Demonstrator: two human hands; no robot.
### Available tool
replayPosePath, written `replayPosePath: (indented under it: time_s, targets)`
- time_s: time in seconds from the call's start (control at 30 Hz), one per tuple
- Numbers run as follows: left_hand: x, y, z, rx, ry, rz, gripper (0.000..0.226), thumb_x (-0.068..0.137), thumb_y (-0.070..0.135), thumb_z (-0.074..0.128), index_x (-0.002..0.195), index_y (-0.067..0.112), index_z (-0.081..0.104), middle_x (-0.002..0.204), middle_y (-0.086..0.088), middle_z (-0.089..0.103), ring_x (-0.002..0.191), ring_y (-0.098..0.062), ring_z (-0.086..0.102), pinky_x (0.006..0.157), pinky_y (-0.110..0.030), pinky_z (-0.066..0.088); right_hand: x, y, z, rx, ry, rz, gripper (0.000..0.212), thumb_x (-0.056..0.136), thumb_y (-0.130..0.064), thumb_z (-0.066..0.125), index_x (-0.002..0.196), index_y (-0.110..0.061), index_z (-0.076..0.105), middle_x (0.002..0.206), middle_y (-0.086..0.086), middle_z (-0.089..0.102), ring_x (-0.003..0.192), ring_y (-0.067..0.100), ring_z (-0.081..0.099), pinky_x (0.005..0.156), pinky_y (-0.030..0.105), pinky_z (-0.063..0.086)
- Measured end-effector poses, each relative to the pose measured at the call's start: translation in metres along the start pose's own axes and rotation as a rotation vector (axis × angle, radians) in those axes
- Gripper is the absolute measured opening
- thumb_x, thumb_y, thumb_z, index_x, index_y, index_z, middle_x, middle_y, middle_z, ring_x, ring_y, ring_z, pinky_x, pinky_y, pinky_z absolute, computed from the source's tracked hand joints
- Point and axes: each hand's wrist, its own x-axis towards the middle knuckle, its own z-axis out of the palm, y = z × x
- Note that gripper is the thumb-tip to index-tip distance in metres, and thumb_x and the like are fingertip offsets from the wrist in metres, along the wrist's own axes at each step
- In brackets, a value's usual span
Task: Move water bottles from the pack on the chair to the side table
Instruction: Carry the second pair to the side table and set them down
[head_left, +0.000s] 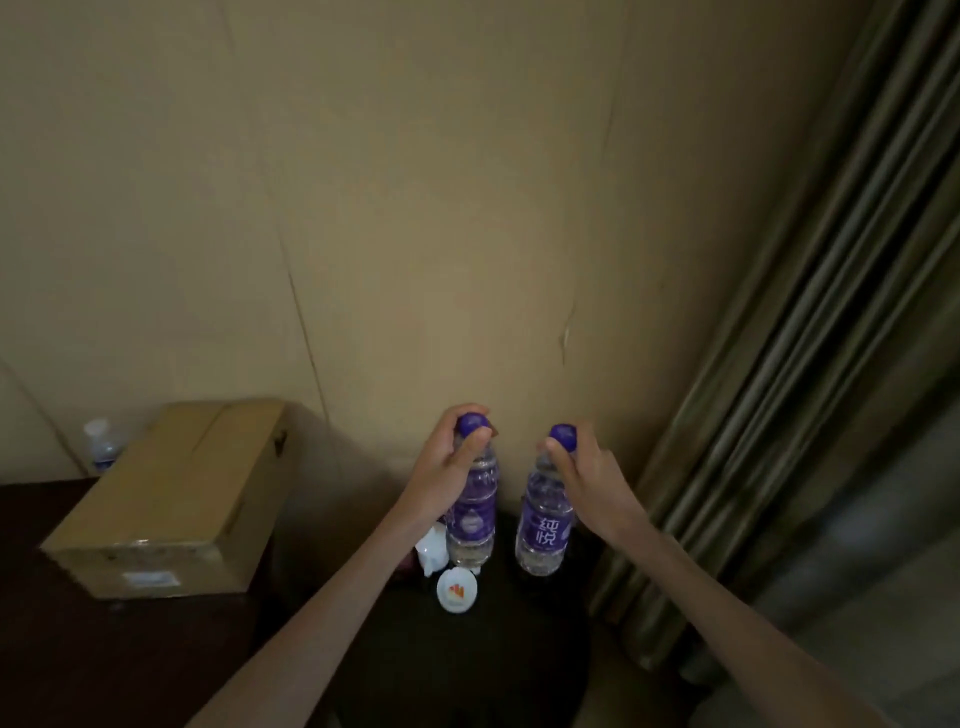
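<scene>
Hotel-like room: curtain, papered wall, dark side table.

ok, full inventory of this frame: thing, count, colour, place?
water bottles: 2, clear with purple labels and purple caps, upright on the dark side table, one left, one right
side table: 1, dark, bottom centre
round white lid: 1, white with an orange mark, on the table in front of the left bottle
white item: 1, beside the left bottle, too unclear to name
cardboard box: 1, brown, on the dark surface at left
small bottle: 1, clear, behind the box
curtain: 1, olive-grey, right
wall: beige, behind
left hand: gripping the left bottle's neck
right hand: gripping the right bottle's neck
</scene>
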Motion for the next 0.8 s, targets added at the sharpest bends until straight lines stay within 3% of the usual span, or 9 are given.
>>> replayPosePath:
  time_s: [0.13, 0.27, 0.37, 0.57, 0.7, 0.8]
  targets:
    - [0.067, -0.034, 0.009, -0.023, 0.034, -0.021, 0.025, 0.096, 0.019, 0.053, 0.120, 0.011, 0.052, 0.103, -0.002, 0.065, 0.089, -0.004, 0.064, 0.082, -0.026, 0.054, 0.077, 0.027, 0.009, -0.009, 0.000, -0.101, 0.022, 0.097, -0.048, 0.038, 0.106, -0.028, 0.041, 0.083, -0.011, 0.059, 0.071, -0.007, 0.062, 0.056, 0.009, 0.046]
    - [0.123, -0.071, 0.019, 0.007, 0.114, -0.052, 0.024, 0.096, 0.020, 0.054, 0.118, 0.009, 0.053, 0.105, -0.007, 0.065, 0.100, -0.023, 0.063, 0.091, -0.042, 0.051, 0.147, 0.058, 0.031, 0.002, -0.056, -0.141, 0.024, 0.094, -0.053, 0.036, 0.107, -0.032, 0.036, 0.084, -0.010, 0.058, 0.070, 0.001, 0.059, 0.057, 0.020, 0.045]
    - [0.167, -0.094, 0.022, 0.045, 0.127, -0.065, 0.021, 0.095, 0.018, 0.055, 0.115, 0.010, 0.054, 0.103, -0.004, 0.064, 0.101, -0.023, 0.062, 0.093, -0.046, 0.049, 0.192, 0.080, 0.045, -0.009, -0.127, -0.177, 0.031, 0.090, -0.060, 0.031, 0.108, -0.035, 0.034, 0.084, -0.008, 0.060, 0.070, 0.006, 0.061, 0.059, 0.023, 0.049]
    - [0.227, -0.140, 0.025, 0.086, 0.129, -0.125, 0.033, 0.090, 0.025, 0.055, 0.117, 0.007, 0.052, 0.105, -0.003, 0.063, 0.102, -0.024, 0.063, 0.091, -0.041, 0.052, 0.247, 0.128, 0.077, -0.015, -0.236, -0.133, 0.028, 0.096, -0.041, 0.043, 0.117, -0.022, 0.040, 0.093, -0.001, 0.063, 0.073, 0.011, 0.064, 0.061, 0.024, 0.053]
    - [0.250, -0.190, 0.025, 0.101, 0.125, -0.160, 0.023, 0.094, 0.010, 0.057, 0.116, 0.006, 0.053, 0.103, 0.000, 0.065, 0.098, -0.014, 0.064, 0.086, -0.027, 0.053, 0.265, 0.160, 0.107, -0.026, -0.277, -0.096, 0.029, 0.096, -0.040, 0.044, 0.118, -0.021, 0.040, 0.094, 0.002, 0.064, 0.076, 0.016, 0.064, 0.068, 0.035, 0.057]
    - [0.257, -0.234, 0.024, 0.093, 0.103, -0.181, 0.023, 0.089, 0.004, 0.063, 0.111, 0.010, 0.056, 0.103, 0.000, 0.066, 0.098, -0.015, 0.064, 0.086, -0.029, 0.053, 0.274, 0.189, 0.134, -0.023, -0.248, -0.078, 0.027, 0.096, -0.037, 0.046, 0.116, -0.019, 0.041, 0.097, 0.004, 0.064, 0.079, 0.017, 0.063, 0.068, 0.030, 0.052]
